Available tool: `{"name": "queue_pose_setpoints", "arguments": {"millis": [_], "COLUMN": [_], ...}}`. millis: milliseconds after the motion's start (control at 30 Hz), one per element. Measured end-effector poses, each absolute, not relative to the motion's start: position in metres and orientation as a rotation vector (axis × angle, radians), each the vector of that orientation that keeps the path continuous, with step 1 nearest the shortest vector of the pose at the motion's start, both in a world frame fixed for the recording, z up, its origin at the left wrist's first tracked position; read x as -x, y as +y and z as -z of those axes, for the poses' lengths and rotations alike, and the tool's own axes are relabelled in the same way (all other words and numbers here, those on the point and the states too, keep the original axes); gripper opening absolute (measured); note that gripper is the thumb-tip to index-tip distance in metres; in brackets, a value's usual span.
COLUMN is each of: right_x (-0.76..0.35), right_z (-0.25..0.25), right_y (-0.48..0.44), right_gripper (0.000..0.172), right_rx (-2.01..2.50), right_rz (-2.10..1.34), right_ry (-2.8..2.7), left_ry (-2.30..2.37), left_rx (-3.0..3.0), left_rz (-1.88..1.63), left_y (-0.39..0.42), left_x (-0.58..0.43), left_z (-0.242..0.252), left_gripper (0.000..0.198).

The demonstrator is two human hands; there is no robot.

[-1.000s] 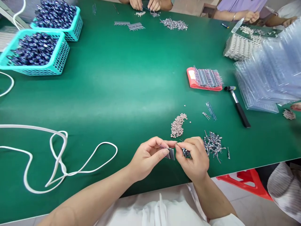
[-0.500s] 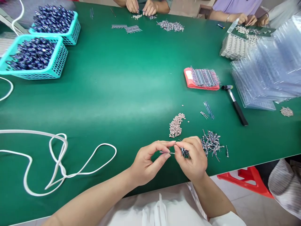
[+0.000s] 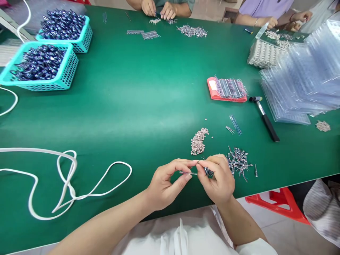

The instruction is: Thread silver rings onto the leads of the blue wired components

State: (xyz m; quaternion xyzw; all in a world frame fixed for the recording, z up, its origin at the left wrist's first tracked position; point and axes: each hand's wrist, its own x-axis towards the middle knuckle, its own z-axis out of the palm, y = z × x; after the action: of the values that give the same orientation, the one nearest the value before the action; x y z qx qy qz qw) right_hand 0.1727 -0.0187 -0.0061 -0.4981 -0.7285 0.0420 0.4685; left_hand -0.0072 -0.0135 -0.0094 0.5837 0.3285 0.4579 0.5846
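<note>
My left hand point(image 3: 170, 182) is closed, with a thin metallic wire-like piece point(image 3: 187, 173) pinched between thumb and fingers. Its index fingertip meets that of my right hand point(image 3: 217, 179). Right thumb and index finger pinch a tiny dark round part point(image 3: 198, 162), mostly covered by the fingertips. Just beyond both hands lies a heap of small pinkish ring-shaped pieces point(image 3: 198, 142). Beside my right hand spreads a pile of small dark parts with wire legs point(image 3: 239, 161). More such parts point(image 3: 208, 172) show partly behind the right fingers.
A hammer point(image 3: 265, 120), a red band with rows of wired parts point(image 3: 230, 88) and stacked clear plastic trays point(image 3: 300, 81) are to the right. Turquoise baskets point(image 3: 69, 67) of dark glossy pieces stand far left; a white cord point(image 3: 103, 194) loops nearer. Co-workers' hands point(image 3: 168, 10) are across the table.
My hands keep almost the same pose, fingertips still together. The view has shifted very slightly. At the far right, a co-worker's hand has lifted off the table.
</note>
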Motion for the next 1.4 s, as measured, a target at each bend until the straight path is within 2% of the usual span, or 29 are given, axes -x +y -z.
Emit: {"name": "queue_pose_setpoints", "arguments": {"millis": [300, 500, 600, 933, 1233, 1400], "right_x": [-0.175, -0.174, -0.175, -0.180, -0.179, -0.179], "right_z": [0.008, 0.006, 0.006, 0.010, 0.009, 0.010], "right_y": [-0.022, -0.021, -0.021, -0.029, -0.027, -0.027], "right_gripper": [0.027, 0.024, 0.021, 0.010, 0.006, 0.012], "right_rx": [1.214, 1.179, 1.168, 1.122, 1.149, 1.116], "right_rz": [-0.034, -0.014, -0.121, -0.732, -0.821, -0.847], "right_ry": [-1.804, -1.809, -1.776, -1.580, -1.542, -1.559], "left_ry": [0.763, 0.731, 0.763, 0.933, 0.912, 0.884], "left_rx": [-1.305, -1.214, -1.060, -0.807, -0.797, -0.830], "left_rz": [-1.036, -1.031, -0.982, -0.886, -0.924, -0.925], "left_y": [-0.018, -0.018, -0.015, -0.009, -0.012, -0.013], "left_x": [0.006, 0.006, 0.005, 0.002, -0.001, 0.000], "left_z": [0.013, 0.011, 0.004, -0.010, -0.002, 0.000], "left_gripper": [0.009, 0.007, 0.003, 0.023, 0.018, 0.013]}}
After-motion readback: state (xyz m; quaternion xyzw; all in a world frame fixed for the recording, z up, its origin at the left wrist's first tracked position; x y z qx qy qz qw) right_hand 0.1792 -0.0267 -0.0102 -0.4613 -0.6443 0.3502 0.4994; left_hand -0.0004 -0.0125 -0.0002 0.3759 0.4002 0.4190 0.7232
